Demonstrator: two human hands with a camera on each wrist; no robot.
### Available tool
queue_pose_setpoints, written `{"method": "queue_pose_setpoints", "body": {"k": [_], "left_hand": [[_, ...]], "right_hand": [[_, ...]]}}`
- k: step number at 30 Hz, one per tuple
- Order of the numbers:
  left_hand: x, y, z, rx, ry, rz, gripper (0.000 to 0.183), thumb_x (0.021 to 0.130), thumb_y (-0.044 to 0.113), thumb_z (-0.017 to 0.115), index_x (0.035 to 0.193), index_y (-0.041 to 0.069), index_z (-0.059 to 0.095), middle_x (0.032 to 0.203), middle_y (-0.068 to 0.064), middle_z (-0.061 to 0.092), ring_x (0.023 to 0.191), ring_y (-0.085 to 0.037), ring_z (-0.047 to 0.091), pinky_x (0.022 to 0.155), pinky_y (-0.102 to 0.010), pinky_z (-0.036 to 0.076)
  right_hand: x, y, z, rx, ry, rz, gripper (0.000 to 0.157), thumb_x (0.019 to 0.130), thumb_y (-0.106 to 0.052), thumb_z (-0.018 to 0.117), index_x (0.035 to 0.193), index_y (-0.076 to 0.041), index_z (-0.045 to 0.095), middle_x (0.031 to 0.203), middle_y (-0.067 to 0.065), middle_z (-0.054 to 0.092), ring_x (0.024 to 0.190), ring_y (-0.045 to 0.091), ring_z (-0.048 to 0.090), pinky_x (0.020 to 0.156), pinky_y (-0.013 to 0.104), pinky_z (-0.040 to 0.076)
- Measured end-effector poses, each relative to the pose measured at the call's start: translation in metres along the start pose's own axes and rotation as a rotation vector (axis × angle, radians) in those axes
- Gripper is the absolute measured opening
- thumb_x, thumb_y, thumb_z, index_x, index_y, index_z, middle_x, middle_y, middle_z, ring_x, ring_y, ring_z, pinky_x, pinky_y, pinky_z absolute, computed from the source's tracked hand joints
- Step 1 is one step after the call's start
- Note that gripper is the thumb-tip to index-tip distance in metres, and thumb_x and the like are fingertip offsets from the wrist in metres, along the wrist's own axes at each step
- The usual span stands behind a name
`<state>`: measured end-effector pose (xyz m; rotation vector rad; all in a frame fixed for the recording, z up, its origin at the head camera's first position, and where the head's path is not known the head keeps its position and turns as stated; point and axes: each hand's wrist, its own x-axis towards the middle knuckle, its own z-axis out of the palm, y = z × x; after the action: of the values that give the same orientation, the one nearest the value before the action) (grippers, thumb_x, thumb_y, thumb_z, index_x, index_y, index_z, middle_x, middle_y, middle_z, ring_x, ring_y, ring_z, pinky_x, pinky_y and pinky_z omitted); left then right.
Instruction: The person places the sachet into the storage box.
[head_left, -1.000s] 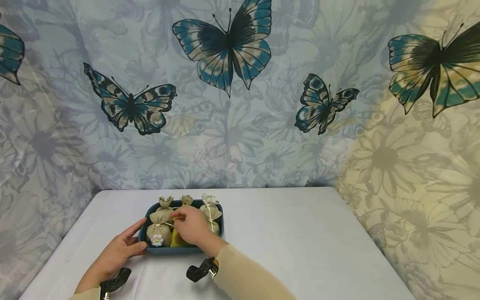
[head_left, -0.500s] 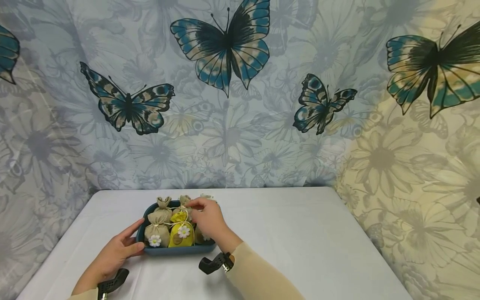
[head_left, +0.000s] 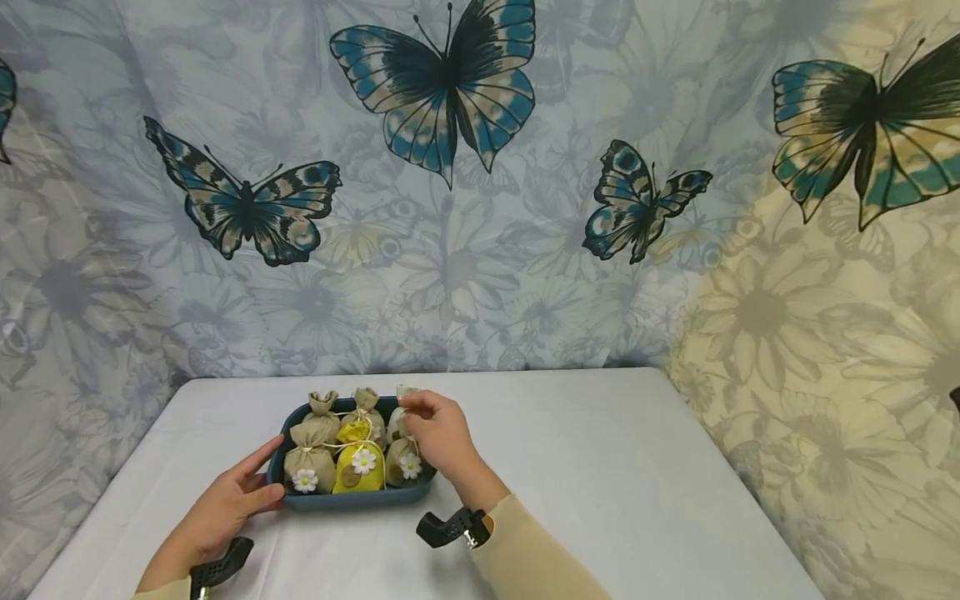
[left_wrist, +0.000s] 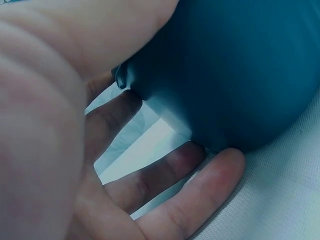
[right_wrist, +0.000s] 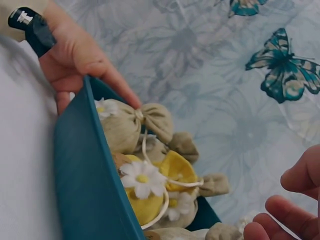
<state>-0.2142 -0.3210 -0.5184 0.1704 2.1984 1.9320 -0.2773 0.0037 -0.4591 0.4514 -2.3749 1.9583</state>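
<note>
A dark blue tub (head_left: 360, 500) holds several small drawstring sachets. Most are beige, among them a front-left one (head_left: 309, 460) with a white daisy; a yellow sachet (head_left: 360, 471) stands front middle, also with a daisy. My left hand (head_left: 228, 508) touches the tub's left end, its fingers spread along the outside wall, as the left wrist view also shows. My right hand (head_left: 442, 437) is over the tub's right end, fingertips right at the neck of a sachet there, above the front-right sachet (head_left: 405, 467). In the right wrist view its thumb stands apart from the bent fingers (right_wrist: 285, 212).
The tub stands on a white-covered table (head_left: 600, 483), toward its left side. Behind the table hangs a cloth backdrop (head_left: 480, 283) printed with butterflies and flowers. Each wrist wears a black band (head_left: 450, 529).
My right hand has moved right from above the yellow sachet to the tub's right end, uncovering the yellow and front-right sachets. The left hand stays at the tub.
</note>
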Motion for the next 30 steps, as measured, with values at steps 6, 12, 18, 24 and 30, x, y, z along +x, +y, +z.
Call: {"method": "queue_pose_setpoints", "body": {"k": [6, 12, 18, 24, 30], "left_hand": [[-0.004, 0.002, -0.003, 0.01, -0.009, -0.012, 0.081, 0.1, 0.01, 0.063, 0.161, 0.006, 0.01, 0.159, -0.031, -0.007, 0.137, -0.058, 0.008, 0.088, -0.043, 0.056], [-0.012, -0.002, -0.006, 0.004, 0.009, -0.05, 0.082, 0.1, 0.012, 0.064, 0.161, 0.007, 0.01, 0.161, -0.028, -0.007, 0.139, -0.056, 0.01, 0.089, -0.043, 0.055], [-0.017, -0.004, -0.007, -0.005, 0.016, -0.045, 0.081, 0.1, 0.011, 0.063, 0.161, 0.009, 0.009, 0.161, -0.028, -0.006, 0.139, -0.054, 0.016, 0.089, -0.042, 0.055], [-0.019, -0.003, -0.011, 0.024, -0.01, -0.079, 0.083, 0.101, 0.014, 0.061, 0.162, 0.011, 0.005, 0.161, -0.028, -0.01, 0.139, -0.056, 0.012, 0.093, -0.046, 0.053], [-0.03, 0.025, -0.011, 0.489, 0.053, -0.067, 0.095, 0.097, 0.039, 0.066, 0.162, 0.012, 0.002, 0.159, -0.033, 0.003, 0.133, -0.061, 0.025, 0.092, -0.061, 0.048]], "right_hand": [[-0.005, -0.002, -0.001, -0.015, 0.031, -0.005, 0.02, 0.092, -0.003, 0.063, 0.109, -0.005, 0.074, 0.109, 0.012, 0.068, 0.096, 0.016, 0.062, 0.081, 0.035, 0.054], [-0.008, -0.006, -0.006, -0.095, 0.057, -0.04, 0.022, 0.092, -0.005, 0.061, 0.11, -0.006, 0.074, 0.106, 0.004, 0.07, 0.101, 0.018, 0.061, 0.084, 0.04, 0.049], [-0.01, -0.005, -0.015, -0.149, 0.102, -0.085, 0.023, 0.094, -0.004, 0.06, 0.112, -0.009, 0.073, 0.11, -0.003, 0.068, 0.104, 0.019, 0.061, 0.085, 0.04, 0.051], [-0.018, -0.002, -0.029, -0.319, 0.171, -0.138, 0.024, 0.093, -0.008, 0.061, 0.114, -0.012, 0.073, 0.116, 0.0, 0.066, 0.111, 0.024, 0.059, 0.091, 0.046, 0.05], [-0.027, 0.004, -0.049, -0.587, 0.182, -0.166, 0.03, 0.092, -0.012, 0.064, 0.121, -0.012, 0.071, 0.126, 0.007, 0.061, 0.118, 0.031, 0.057, 0.095, 0.056, 0.046]]}}
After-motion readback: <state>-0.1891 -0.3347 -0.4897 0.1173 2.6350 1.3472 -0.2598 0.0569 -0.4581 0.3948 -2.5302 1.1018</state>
